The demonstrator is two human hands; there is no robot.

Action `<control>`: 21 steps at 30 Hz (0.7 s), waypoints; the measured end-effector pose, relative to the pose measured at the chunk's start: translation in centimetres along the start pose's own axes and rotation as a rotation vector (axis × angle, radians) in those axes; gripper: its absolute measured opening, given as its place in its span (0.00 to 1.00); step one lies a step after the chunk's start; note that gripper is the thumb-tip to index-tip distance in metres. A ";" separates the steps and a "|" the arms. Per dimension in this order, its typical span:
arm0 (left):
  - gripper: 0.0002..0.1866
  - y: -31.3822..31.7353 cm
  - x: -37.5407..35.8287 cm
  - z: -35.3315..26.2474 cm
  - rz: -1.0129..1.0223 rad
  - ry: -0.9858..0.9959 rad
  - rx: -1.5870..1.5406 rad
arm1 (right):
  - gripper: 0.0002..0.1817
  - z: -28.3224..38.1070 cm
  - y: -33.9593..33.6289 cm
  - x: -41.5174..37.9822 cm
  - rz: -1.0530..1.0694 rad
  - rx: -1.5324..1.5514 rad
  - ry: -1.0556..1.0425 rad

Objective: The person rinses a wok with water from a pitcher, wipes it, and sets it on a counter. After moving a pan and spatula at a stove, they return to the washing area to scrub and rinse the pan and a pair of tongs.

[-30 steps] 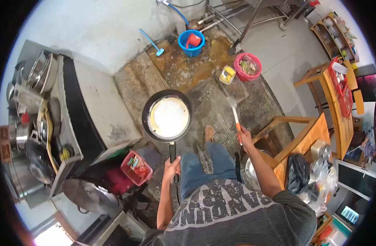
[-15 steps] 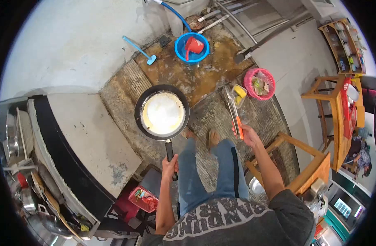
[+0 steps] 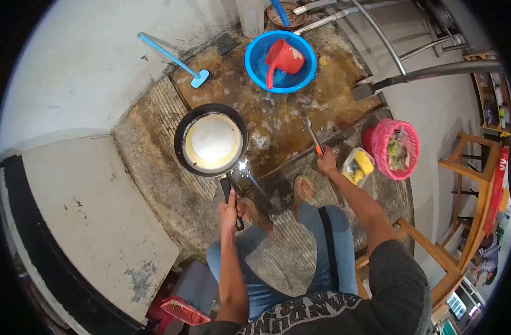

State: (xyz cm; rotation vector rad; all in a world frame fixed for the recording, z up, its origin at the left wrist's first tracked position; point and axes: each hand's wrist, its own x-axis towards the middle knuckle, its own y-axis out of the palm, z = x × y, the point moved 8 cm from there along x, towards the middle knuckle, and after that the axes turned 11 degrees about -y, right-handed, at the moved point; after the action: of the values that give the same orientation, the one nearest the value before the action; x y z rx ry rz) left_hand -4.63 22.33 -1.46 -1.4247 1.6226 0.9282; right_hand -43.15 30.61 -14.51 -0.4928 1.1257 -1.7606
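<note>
My left hand (image 3: 229,213) is wrapped round the black handle of a frying pan (image 3: 181,140). The pan is held out over the wet floor, its pale, shiny inside facing up. In my right hand (image 3: 327,162) are metal tongs (image 3: 310,132) with an orange grip, pointing away from me over the wet patch. Just below that hand, a clear plastic box (image 3: 349,174) holds a yellow sponge (image 3: 364,161). Ahead of the tongs stands a blue basin (image 3: 250,71) with a red dipper (image 3: 285,58) in it.
A pink basket (image 3: 413,146) with scraps stands right of the plastic box. A blue-handled brush (image 3: 172,57) leans on the left wall. Dark-ended metal legs (image 3: 389,84) reach in from the right, with a wooden stool (image 3: 434,251) lower down. My feet (image 3: 303,188) are at the wet area's edge.
My view has moved forward and lower, nearer the basin. My right hand with the tongs has moved away from the body over the wet floor; the pan stays in my left hand.
</note>
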 end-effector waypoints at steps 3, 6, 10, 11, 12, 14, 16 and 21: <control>0.18 1.2 6.7 1.2 0.005 0.048 -0.137 | 0.22 -1.0 5.2 4.2 0.019 -0.072 -0.163; 0.18 1.6 12.8 2.1 0.007 0.108 -0.193 | 0.21 -1.2 9.3 9.1 0.294 -0.165 -0.204; 0.19 1.2 17.8 2.7 -0.004 0.140 -0.140 | 0.22 -5.1 14.0 14.3 0.091 -0.205 -0.366; 0.19 1.1 18.9 2.9 -0.006 0.152 -0.138 | 0.23 -6.2 14.5 15.4 0.027 -0.215 -0.395; 0.19 1.1 19.9 3.2 -0.010 0.161 -0.141 | 0.27 -7.0 15.4 16.4 0.116 -0.262 -0.380; 0.19 1.2 20.6 2.9 -0.027 0.196 -0.141 | 0.29 -7.2 15.4 16.8 0.225 -0.305 -0.356; 0.18 1.6 19.8 1.8 0.014 0.195 -0.175 | 0.34 -9.1 16.1 17.7 0.334 -0.468 -0.320; 0.15 2.0 15.6 -0.3 0.043 0.104 -0.199 | 0.50 -9.5 17.9 17.1 0.490 -0.391 -0.252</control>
State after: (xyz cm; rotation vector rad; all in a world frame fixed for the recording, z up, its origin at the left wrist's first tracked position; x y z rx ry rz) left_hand -7.83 15.55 -15.31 -1.6011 1.6805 1.0807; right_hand -49.01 18.01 -37.01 -0.5930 1.2823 -1.0301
